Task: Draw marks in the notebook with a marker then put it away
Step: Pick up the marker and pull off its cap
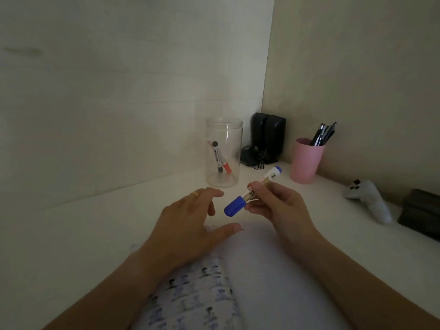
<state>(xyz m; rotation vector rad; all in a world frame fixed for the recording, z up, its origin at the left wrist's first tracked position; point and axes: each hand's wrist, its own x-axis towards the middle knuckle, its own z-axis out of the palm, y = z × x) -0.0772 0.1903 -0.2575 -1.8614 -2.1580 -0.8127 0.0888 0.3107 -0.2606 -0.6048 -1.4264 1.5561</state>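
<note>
Right hand (273, 203) pinching blue whiteboard marker (252, 190) mid-barrel between thumb and fingers, held off the tabletop (71, 234); blue cap (234, 208) on, pointing down-left toward left hand (188, 225), blue tail end up and away toward the corner. Left hand spread, fingers loosely curved, thumb out, gold ring (195, 193) on one finger; holding nothing, just beside the cap end, not touching it. Cannot tell if left palm rests on the surface or hovers

Notebook (273, 282) open under and nearer than both hands: page below right hand looks blank, page below left wrist carrying rows of dark and blue marks, blurred, unreadable

Beyond the hands: clear plastic jar (223, 152), lidless, with a black-capped and a red-capped marker leaning inside. Further right of right hand: pink cup (306, 160) of pens, black speakers (267, 136) in the corner, small white plush toy (371, 198), dark box (421, 213) at far right

Step, judged: ambiguous with cap on. Either about to uncap for drawing on the blank page, or just capped, ready to put away. Left hand opened toward cap hints at uncapping or just-finished capping

Next move calls for, if drawing: left fingers closing on cap, pulling along barrel axis while right hand keeps pinch firm. If putting away: reaching forward past left hand, dropping marker upright into jar mouth, likely home given the other markers
</note>
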